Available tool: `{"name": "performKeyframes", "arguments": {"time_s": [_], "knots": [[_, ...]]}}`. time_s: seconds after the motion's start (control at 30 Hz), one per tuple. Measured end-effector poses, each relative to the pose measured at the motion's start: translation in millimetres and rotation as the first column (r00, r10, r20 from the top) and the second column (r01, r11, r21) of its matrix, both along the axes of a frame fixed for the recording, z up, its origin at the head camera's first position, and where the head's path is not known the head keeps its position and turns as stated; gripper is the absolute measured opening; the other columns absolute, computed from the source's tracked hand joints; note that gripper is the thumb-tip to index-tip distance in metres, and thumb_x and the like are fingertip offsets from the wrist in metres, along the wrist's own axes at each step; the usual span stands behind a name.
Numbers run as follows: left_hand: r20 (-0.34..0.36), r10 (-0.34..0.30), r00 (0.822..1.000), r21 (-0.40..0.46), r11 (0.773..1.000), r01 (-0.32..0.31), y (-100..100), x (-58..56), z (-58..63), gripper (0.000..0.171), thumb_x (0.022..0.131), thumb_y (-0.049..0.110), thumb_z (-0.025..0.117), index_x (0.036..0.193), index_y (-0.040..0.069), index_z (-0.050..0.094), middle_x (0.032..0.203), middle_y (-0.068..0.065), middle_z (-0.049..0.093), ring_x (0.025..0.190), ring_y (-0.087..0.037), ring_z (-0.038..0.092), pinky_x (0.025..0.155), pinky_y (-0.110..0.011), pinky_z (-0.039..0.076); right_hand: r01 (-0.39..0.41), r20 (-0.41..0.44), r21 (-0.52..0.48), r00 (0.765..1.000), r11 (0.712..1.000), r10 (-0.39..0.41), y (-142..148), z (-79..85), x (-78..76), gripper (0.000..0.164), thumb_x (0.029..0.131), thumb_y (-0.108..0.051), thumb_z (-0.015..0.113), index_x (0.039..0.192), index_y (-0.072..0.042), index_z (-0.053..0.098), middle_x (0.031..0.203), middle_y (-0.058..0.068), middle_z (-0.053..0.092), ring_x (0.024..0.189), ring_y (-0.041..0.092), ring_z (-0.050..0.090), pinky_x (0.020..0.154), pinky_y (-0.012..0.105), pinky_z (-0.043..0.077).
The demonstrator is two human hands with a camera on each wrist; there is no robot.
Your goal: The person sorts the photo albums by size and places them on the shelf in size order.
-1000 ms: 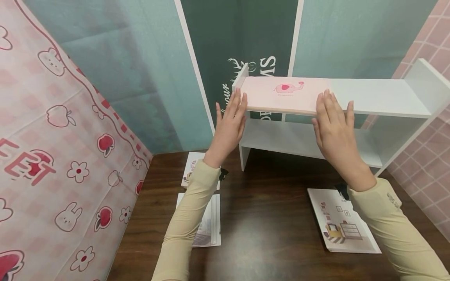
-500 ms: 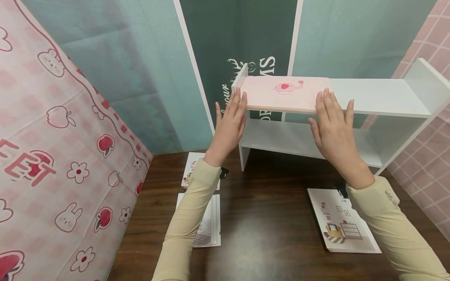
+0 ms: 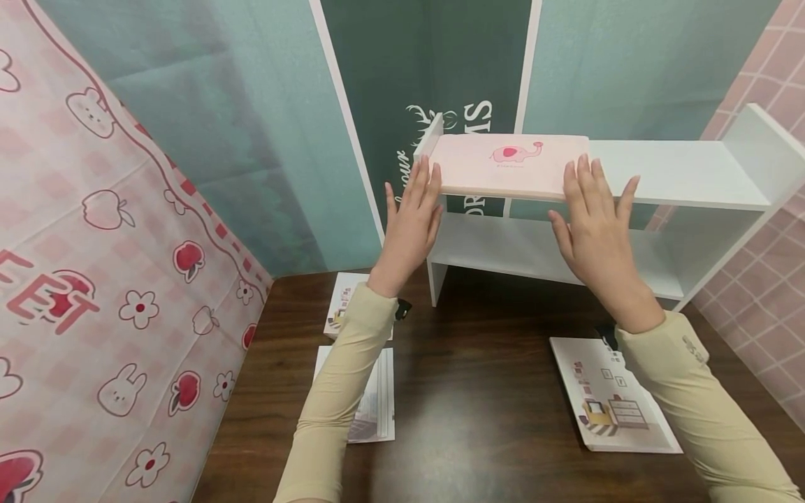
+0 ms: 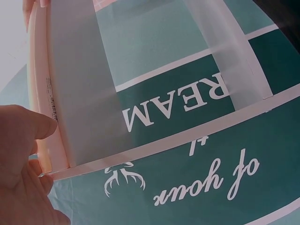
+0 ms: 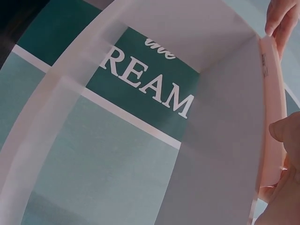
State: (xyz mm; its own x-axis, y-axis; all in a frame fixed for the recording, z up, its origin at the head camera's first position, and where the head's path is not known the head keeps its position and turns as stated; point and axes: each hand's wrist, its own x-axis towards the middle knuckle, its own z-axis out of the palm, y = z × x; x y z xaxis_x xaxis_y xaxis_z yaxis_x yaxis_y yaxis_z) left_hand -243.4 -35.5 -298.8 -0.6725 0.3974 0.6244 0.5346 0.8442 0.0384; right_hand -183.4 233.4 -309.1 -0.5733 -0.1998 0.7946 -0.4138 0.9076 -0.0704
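Observation:
A flat pink elephant-print thing (image 3: pixel 509 165) lies on the left part of the top board of a white two-tier shelf (image 3: pixel 673 171). Its front side carries small print in both wrist views; its exact kind is unclear. My left hand (image 3: pixel 409 230) touches its left front corner with straight fingers, beside the shelf's upright. At the right front corner, my right hand (image 3: pixel 596 230) rests its straight fingers, thumb spread to the left. Seen from the wrists, the left thumb (image 4: pixel 44 125) and right thumb (image 5: pixel 281 127) lie against the pink front side.
On the dark wooden table (image 3: pixel 465 419) lie a white picture-covered book (image 3: pixel 610 412) at right, a small white printed box (image 3: pixel 344 293) at left, and a white printed sheet or booklet (image 3: pixel 380 402) partly under the left sleeve. Patterned cloths hang behind and at the left.
The pink thing has shifted slightly back on the shelf board. My right fingers moved a little up with it, and that thumb spread further left; my left hand barely moved.

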Motion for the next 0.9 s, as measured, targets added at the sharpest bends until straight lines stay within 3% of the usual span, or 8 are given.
{"name": "performKeyframes", "arguments": {"time_s": [0.4,0.67,0.9], "knots": [[0.019,0.011,1.0,-0.005,1.0,-0.011,3,0.7,1.2,0.064,0.098,0.029,0.041,0.15,0.016,0.007,0.157,-0.002,-0.005,0.143,-0.014,-0.009,0.113,-0.053,-0.001,0.024,-0.019,0.014,1.0,1.0,-0.023,1,-2.2,-2.8,0.07,0.092,-0.017,0.053,0.148,-0.006,0.014,0.153,0.019,0.011,0.141,0.036,0.009,0.105,0.065,-0.007],[0.03,0.0,1.0,0.016,1.0,0.0,1,2.6,-10.2,0.063,0.099,0.029,0.04,0.15,0.016,0.006,0.156,-0.005,-0.009,0.144,-0.019,-0.004,0.113,-0.053,0.005,0.024,-0.055,-0.029,0.998,0.999,-0.026,4,-14.2,-2.4,0.071,0.091,-0.019,0.054,0.147,-0.002,0.014,0.153,0.023,0.007,0.141,0.038,0.005,0.106,0.064,-0.007],[0.027,-0.011,1.0,0.023,1.0,0.01,0,4.8,-15.6,0.061,0.099,0.029,0.037,0.15,0.015,0.007,0.156,-0.008,-0.008,0.143,-0.018,-0.009,0.113,-0.053,0.003,0.006,-0.079,-0.062,0.997,0.998,-0.011,9,-22.2,-1.6,0.068,0.093,-0.025,0.05,0.147,-0.002,0.014,0.153,0.023,0.009,0.141,0.039,0.006,0.106,0.063,-0.009]]}}
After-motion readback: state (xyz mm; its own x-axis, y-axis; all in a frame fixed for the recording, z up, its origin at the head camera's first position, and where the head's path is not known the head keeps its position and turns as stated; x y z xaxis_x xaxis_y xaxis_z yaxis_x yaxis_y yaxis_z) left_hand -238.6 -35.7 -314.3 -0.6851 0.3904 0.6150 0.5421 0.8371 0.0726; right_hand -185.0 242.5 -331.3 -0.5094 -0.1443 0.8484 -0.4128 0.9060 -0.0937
